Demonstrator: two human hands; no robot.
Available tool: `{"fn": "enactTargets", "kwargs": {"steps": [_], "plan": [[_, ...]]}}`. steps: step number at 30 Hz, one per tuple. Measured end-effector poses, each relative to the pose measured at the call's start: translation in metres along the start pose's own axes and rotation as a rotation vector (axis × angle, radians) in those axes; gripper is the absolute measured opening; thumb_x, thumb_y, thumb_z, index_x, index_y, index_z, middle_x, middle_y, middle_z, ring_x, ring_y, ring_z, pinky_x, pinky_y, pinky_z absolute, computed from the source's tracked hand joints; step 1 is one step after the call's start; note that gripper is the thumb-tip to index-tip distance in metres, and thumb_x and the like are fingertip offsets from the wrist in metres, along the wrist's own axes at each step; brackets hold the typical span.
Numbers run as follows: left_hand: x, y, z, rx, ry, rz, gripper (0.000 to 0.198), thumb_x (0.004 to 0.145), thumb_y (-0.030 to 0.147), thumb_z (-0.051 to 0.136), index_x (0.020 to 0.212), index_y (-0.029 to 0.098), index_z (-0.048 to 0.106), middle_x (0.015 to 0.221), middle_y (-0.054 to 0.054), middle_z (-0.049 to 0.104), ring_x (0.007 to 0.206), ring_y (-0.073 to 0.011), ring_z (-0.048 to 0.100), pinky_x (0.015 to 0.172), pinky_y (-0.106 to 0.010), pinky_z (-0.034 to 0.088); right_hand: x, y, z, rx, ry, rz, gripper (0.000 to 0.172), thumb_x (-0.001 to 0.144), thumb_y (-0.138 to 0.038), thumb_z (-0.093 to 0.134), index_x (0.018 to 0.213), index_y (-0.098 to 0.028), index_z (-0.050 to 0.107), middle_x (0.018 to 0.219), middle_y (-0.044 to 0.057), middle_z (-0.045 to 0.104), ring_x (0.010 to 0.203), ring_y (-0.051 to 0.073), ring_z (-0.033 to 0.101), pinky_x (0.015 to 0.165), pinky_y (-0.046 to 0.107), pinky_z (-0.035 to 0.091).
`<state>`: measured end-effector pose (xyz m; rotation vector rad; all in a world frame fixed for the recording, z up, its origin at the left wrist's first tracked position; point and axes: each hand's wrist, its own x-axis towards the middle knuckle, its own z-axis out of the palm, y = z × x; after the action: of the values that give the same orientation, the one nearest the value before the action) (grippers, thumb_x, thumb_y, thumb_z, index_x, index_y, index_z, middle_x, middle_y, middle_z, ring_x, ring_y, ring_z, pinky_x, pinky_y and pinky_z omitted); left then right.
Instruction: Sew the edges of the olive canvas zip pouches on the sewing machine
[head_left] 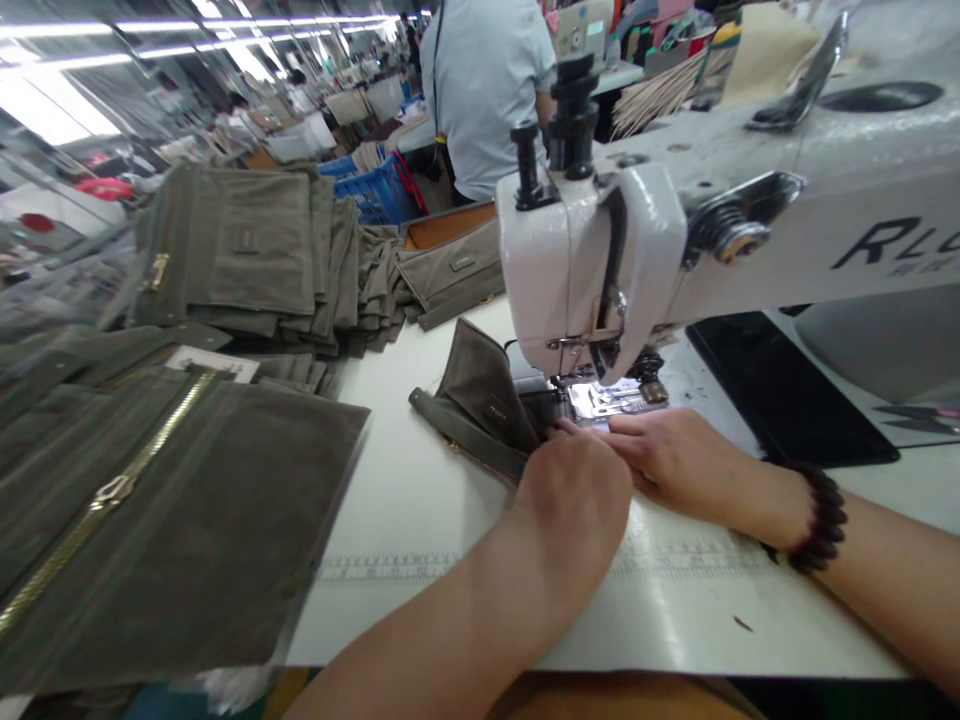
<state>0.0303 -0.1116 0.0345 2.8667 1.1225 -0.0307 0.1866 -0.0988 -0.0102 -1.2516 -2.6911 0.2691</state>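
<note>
An olive-grey fabric bag panel [480, 395] with a small label and a zipper lies bunched and folded, its right end at the needle area of a white sewing machine [592, 270]. My left hand [577, 490] is closed on the near edge of this panel, knuckles up, fingertips mostly hidden. Just to its right, my right hand [675, 460] lies low with fingers stretched toward the needle plate [611, 398]. Its fingertips meet the left hand's fingers, and some are hidden behind them. A dark bead bracelet [821, 520] circles the right wrist.
Stacked olive bag panels [247, 250] stand at the back left; another panel with a gold zipper [112, 490] fills the near left. A printed ruler [390, 568] runs along the white table. Right of the needle lies a black flat slab [795, 390]. A person [487, 100] is behind.
</note>
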Motion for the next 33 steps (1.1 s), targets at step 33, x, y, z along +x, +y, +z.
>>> {"fn": "enactTargets", "kwargs": {"steps": [33], "plan": [[-0.041,-0.017,0.009,0.085,0.298,0.282,0.03,0.085,0.007,0.029,0.097,0.006,0.056,0.098,-0.012,0.063,0.081,-0.02,0.057,0.07,-0.032,0.048,-0.019,-0.034,-0.024,-0.293,0.217,-0.431,0.022,0.084,-0.011,0.038,0.072,-0.013,0.057,0.064,0.004,0.051,0.056,0.014,0.042,0.052,0.031,0.027]]}}
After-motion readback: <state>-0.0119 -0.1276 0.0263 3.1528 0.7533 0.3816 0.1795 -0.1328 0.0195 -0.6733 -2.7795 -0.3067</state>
